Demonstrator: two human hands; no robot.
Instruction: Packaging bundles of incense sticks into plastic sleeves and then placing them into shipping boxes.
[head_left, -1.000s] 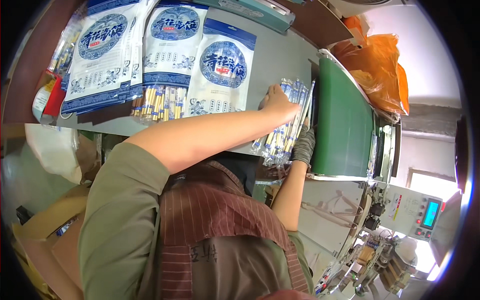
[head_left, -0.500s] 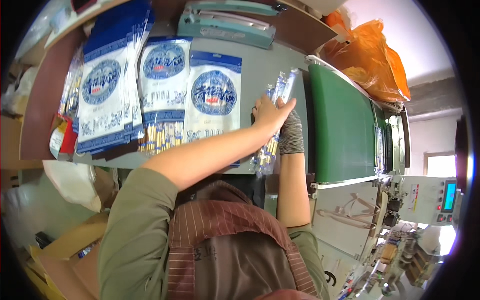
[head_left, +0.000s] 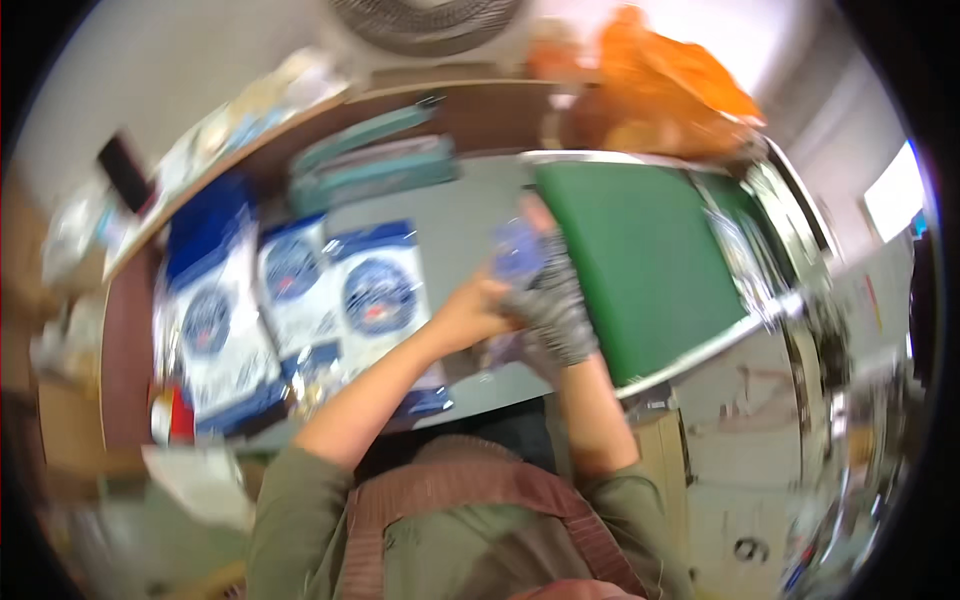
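Note:
A bundle of slim sticks in clear, blue-printed wrappers (head_left: 516, 250) is between my two hands over the grey tabletop (head_left: 455, 225); motion smears it. My bare left hand (head_left: 475, 312) grips it from the left, fingers curled. My right hand (head_left: 553, 305), in a grey knitted glove with bare fingertips, closes round it from the right, beside the green belt. Left of my hands lies a white and blue printed pouch (head_left: 378, 265). A second pouch (head_left: 290, 262) lies beside it, with wrapped sticks (head_left: 312, 380) at its lower end. Further left is a stack of such pouches (head_left: 205, 350).
A teal impulse sealer (head_left: 375, 178) stands at the table's back, before a brown raised board (head_left: 490, 105). The green conveyor belt (head_left: 640, 260) runs along the right, with wrapped sticks (head_left: 735, 260) beyond it. Behind are an orange plastic bag (head_left: 670, 85) and a fan (head_left: 425, 25).
The view has swung, bringing the fan into sight and shifting the table lower. Both hands stay on the bundle; my left hand has moved from its upper part to its side.

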